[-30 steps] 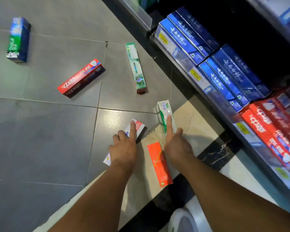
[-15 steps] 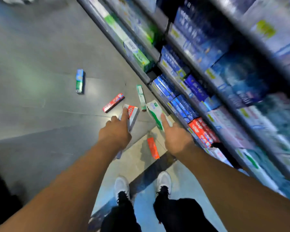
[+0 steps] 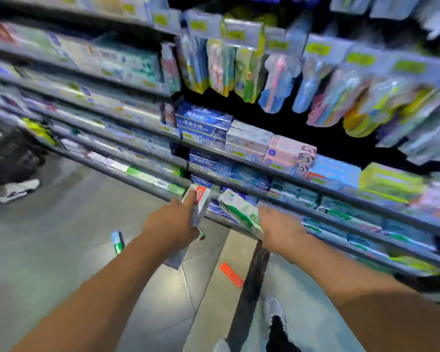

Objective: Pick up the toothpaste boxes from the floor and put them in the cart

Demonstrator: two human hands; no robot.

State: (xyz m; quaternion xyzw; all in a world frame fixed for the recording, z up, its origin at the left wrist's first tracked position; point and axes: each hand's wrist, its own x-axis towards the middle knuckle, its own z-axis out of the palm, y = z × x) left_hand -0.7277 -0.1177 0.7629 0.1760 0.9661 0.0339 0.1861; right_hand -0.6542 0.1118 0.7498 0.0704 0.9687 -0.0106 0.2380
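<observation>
My left hand (image 3: 172, 226) grips a white toothpaste box with a red logo (image 3: 200, 205), held upright in front of the shelves. My right hand (image 3: 280, 229) holds a white and green toothpaste box (image 3: 239, 212), tilted up to the left. An orange-red toothpaste box (image 3: 231, 275) lies on the floor between my arms. A blue and green box (image 3: 118, 242) lies on the floor just left of my left forearm. The picture is blurred by motion. No cart shows clearly.
Stocked shelves (image 3: 264, 171) of toothpaste and hanging toothbrushes fill the upper and right part of the view. A dark basket-like object (image 3: 13, 148) and another person's white shoe (image 3: 18, 190) are at the far left. My own shoe (image 3: 274, 309) is at the bottom.
Both hands have risen from the floor with a box each. My view has swung up from the tiles to the shelves, and the other floor boxes have mostly left the view.
</observation>
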